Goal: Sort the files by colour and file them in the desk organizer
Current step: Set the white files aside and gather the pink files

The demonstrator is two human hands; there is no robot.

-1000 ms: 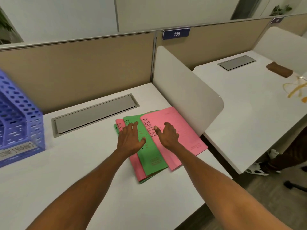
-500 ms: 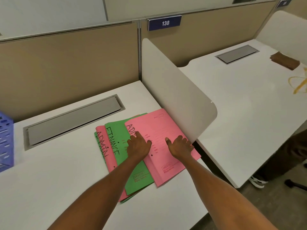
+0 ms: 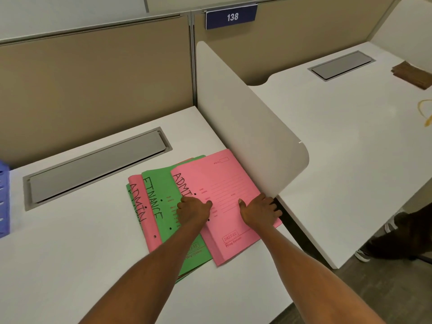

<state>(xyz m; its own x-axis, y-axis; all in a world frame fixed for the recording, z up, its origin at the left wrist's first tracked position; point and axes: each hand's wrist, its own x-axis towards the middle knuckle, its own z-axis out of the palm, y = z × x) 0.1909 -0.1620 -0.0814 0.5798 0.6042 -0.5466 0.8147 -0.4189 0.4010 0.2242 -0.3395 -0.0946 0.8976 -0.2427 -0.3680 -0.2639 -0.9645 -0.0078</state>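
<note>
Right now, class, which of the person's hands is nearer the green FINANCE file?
Left. The left hand lies over the green FINANCE file at its right edge; the right hand rests farther right on the top pink ADMIN file, beside the divider.

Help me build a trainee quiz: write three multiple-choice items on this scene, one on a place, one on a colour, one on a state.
1. Where is the blue organizer?
A) at the left edge of the desk
B) on a chair
C) on the floor

2. What colour is the top file?
A) green
B) pink
C) blue

3. How are the files arranged?
A) standing in the organizer
B) rolled up
C) lying overlapped on the desk

Answers:
1 A: its blue mesh shows at the picture's left edge.
2 B: the pink ADMIN cover lies uppermost.
3 C: pink and green covers fan out flat on the desk.
</note>
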